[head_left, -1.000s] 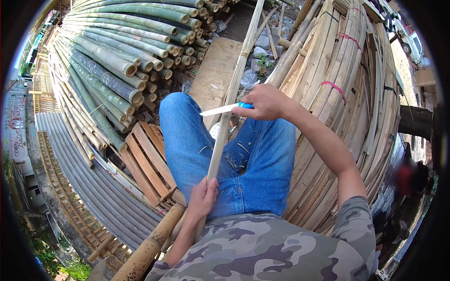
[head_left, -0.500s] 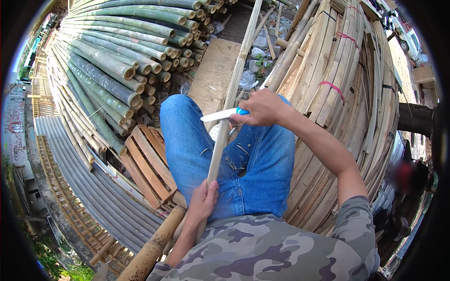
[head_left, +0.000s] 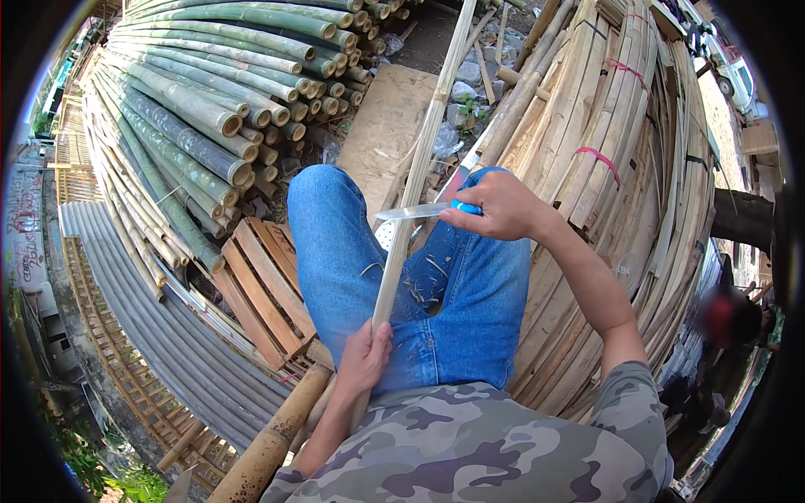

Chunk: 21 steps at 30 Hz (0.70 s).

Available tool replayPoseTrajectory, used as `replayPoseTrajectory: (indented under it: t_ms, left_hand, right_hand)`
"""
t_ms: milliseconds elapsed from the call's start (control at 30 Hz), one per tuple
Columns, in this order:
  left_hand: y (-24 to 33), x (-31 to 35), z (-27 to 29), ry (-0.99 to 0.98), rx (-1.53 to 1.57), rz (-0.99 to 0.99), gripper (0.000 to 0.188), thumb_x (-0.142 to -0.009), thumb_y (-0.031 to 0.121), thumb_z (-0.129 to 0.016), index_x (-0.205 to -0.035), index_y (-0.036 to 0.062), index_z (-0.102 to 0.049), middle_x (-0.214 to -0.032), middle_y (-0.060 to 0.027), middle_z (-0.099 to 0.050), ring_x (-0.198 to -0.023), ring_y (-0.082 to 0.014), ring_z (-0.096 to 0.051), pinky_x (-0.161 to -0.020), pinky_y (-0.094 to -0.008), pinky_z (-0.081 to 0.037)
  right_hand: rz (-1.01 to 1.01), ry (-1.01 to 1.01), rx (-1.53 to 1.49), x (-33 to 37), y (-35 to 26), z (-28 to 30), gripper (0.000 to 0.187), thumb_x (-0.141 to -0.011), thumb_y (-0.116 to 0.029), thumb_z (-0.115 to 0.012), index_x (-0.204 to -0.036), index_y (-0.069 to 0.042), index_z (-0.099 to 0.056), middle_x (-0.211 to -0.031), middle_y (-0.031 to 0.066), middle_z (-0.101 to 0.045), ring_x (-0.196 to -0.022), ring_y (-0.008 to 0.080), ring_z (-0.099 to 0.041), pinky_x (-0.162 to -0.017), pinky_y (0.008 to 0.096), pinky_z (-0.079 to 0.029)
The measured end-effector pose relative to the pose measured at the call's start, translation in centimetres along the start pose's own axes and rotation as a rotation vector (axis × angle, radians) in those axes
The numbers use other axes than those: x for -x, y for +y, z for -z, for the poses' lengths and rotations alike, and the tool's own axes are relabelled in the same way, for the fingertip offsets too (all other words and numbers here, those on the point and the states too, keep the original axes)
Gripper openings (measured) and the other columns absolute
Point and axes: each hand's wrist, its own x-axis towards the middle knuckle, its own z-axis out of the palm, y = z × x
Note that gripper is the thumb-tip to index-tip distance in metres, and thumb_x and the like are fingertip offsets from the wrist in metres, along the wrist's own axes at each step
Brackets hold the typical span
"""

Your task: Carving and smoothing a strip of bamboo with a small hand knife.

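A long pale strip of split bamboo (head_left: pixel 401 239) slants up across my lap, its far end running out past the top of the view. My left hand (head_left: pixel 365 356) is wrapped round its near part, close to my waist. In my right hand (head_left: pixel 495 205) I grip a knife by its blue handle. The knife blade (head_left: pixel 411 211) points left and lies across the strip between my knees, over its upper face. Thin shavings (head_left: pixel 432 272) cling to my jeans.
Green bamboo poles (head_left: pixel 210 109) are stacked at the far left. Bundled wooden slats (head_left: pixel 579 159) tied with pink cord fill the right. Beside my left knee are a wooden slatted crate (head_left: pixel 264 289) and grey corrugated sheeting (head_left: pixel 168 310). A thick bamboo pole (head_left: pixel 277 436) lies near my left forearm.
My right hand has moved a little right and toward me, carrying the knife along. The blade now shows tilted differently. My left hand stays put on the strip.
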Motion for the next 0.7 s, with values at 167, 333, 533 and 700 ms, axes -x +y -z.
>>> replayPoseTrajectory:
  t_ms: [167,333,533,700]
  left_hand:
    - [-0.1,-0.1,-0.1,0.002,0.002,-0.009,0.032,-0.104,0.034,-0.047,-0.09,0.0048,-0.052,-0.063,0.0038,-0.045,-0.052,-0.0041,-0.04,-0.047,-0.0222,-0.032]
    - [0.2,0.3,-0.3,0.006,0.025,0.008,0.032,-0.104,0.032,-0.047,-0.09,0.0043,-0.052,-0.063,0.0037,-0.045,-0.053,-0.0042,-0.04,-0.047,-0.0228,-0.032]
    - [-0.4,0.3,-0.3,0.016,0.01,-0.035,0.031,-0.104,0.032,-0.047,-0.09,0.0048,-0.051,-0.061,0.0044,-0.044,-0.052,-0.004,-0.04,-0.046,-0.0223,-0.032]
    - [-0.2,0.2,0.0,-0.013,0.048,0.036,0.031,-0.104,0.032,-0.046,-0.09,0.0049,-0.051,-0.061,0.0042,-0.044,-0.051,-0.0042,-0.04,-0.045,-0.0219,-0.032]
  right_hand:
    - [0.167,-0.196,0.07,0.1,-3.0,-2.0,0.055,-0.092,-0.054,-0.051,-0.069,-0.008,-0.07,-0.058,0.0185,-0.06,-0.056,0.0361,-0.062,-0.06,0.0454,-0.05]
    - [-0.331,0.344,0.275,-7.1,7.5,2.2,0.062,-0.093,-0.057,-0.042,-0.071,-0.005,-0.07,-0.067,0.0196,-0.065,-0.07,0.0398,-0.066,-0.065,0.0463,-0.054]
    - [-0.378,0.549,0.096,-7.8,9.2,6.8,0.07,-0.092,-0.062,-0.044,-0.065,-0.001,-0.064,-0.062,0.0201,-0.062,-0.066,0.0391,-0.063,-0.062,0.0455,-0.049]
    - [-0.038,0.216,-0.07,-1.5,-0.3,-1.8,0.052,-0.093,-0.047,-0.056,-0.065,-0.004,-0.062,-0.053,0.0177,-0.053,-0.051,0.0348,-0.056,-0.052,0.0424,-0.042]
